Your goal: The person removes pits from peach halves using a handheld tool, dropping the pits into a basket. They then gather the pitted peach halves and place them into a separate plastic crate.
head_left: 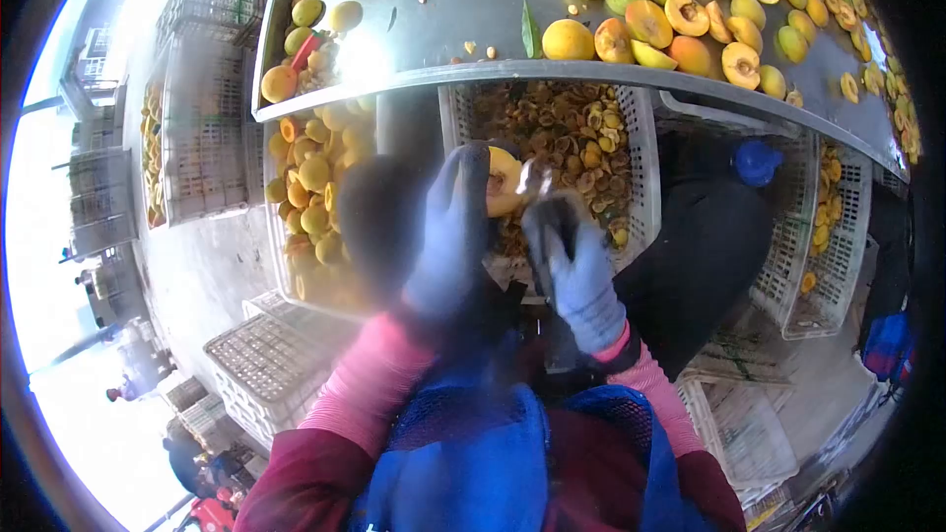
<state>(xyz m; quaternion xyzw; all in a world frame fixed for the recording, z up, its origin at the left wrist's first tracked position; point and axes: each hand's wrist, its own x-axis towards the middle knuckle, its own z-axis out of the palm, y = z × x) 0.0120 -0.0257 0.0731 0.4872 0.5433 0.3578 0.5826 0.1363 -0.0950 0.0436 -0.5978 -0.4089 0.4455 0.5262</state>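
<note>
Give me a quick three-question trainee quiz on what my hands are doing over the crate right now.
1. True or false: the left hand holds a yellow fruit.
2. What sits directly below the hands? A) a white crate of fruit scraps B) a bucket of water C) a stack of plates
3. Fill in: the right hand, gripping a shiny tool at the fruit, wears a ____ glove.

Key: 1 true; 2 A; 3 blue.
</note>
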